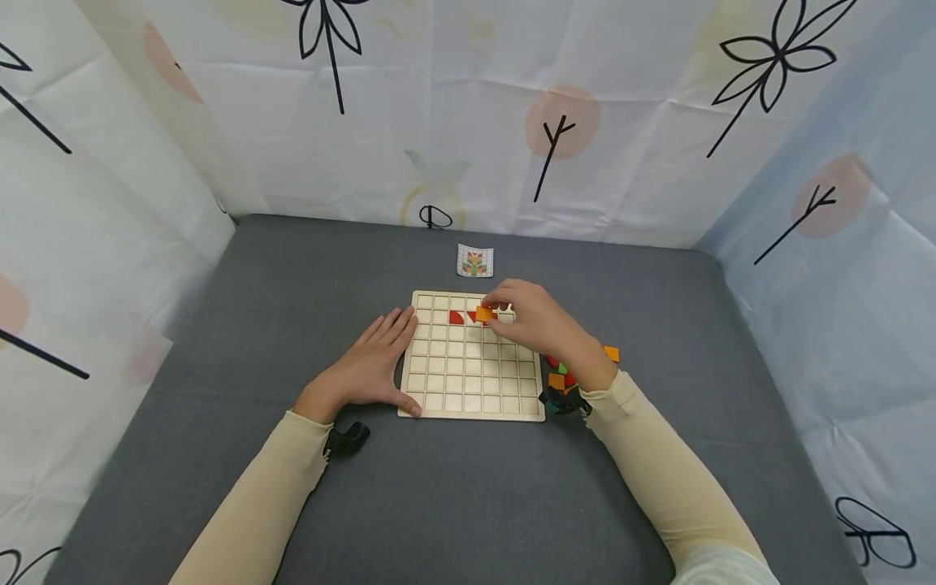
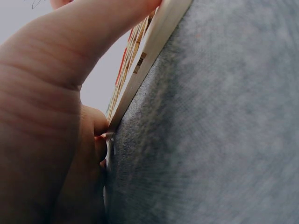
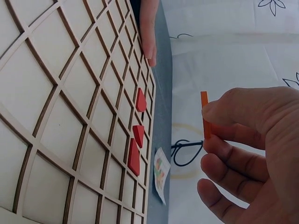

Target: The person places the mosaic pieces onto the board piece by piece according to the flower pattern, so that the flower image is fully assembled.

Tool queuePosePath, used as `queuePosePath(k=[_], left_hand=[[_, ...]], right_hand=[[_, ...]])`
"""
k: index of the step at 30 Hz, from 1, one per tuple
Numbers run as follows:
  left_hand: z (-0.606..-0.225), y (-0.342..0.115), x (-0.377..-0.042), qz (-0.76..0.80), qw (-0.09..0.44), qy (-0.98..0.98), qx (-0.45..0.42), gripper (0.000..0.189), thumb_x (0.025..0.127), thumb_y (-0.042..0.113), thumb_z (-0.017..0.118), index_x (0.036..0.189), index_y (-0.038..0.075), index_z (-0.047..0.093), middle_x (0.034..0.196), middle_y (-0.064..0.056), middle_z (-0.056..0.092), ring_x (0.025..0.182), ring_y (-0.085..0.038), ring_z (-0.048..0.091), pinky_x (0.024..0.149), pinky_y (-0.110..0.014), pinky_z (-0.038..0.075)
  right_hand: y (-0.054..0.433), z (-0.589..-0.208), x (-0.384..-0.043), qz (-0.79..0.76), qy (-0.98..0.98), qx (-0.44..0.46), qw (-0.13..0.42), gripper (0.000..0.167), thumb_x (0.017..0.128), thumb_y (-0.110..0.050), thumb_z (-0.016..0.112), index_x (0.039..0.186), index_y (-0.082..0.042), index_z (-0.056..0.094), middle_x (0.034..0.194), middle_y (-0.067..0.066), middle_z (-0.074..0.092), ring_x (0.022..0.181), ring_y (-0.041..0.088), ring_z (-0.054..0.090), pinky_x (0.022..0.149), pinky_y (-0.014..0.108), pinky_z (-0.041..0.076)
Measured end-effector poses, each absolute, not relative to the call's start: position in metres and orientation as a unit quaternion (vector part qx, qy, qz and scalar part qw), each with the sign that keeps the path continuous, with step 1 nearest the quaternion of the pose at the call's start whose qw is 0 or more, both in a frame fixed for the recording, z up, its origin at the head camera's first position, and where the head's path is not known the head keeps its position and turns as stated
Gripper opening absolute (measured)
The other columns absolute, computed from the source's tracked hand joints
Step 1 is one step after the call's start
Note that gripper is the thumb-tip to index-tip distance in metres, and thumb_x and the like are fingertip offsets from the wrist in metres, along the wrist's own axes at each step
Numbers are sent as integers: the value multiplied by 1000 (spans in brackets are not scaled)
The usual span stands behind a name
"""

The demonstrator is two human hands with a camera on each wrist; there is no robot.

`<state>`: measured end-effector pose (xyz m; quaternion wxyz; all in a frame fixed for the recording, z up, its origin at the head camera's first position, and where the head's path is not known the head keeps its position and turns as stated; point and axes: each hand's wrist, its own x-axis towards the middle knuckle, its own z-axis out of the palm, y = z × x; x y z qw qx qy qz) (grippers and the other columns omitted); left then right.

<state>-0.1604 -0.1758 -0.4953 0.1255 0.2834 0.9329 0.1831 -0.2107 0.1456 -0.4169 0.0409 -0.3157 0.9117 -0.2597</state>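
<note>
A wooden grid board with square cells lies flat on the table. My left hand rests along its left side, fingers extended, thumb at the near left corner. In the right wrist view, my right hand pinches a thin orange square tile between thumb and fingers, above the board's far part. The head view shows that orange tile close over red pieces. Several red pieces sit in the board's far cells, among them a rounded one and a long one.
A small card with a coloured grid pattern lies beyond the board. Loose pieces, among them an orange tile and a red one, lie right of the board, partly hidden by my right wrist. Printed cloth surrounds the grey table.
</note>
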Motion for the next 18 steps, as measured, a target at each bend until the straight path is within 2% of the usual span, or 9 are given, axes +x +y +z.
queuePosePath(k=[18], left_hand=[[-496,-176,-159,184,121,933,285,158,67,80,89,173,-1,4,181,-17,-4,166,-37,-5,133,-51,-2]], right_hand=[[137,-422,-213,-260,906,-329,50,24,100,-13,77,122,-5,78,116,8,72,107,31,68,89,41,57]])
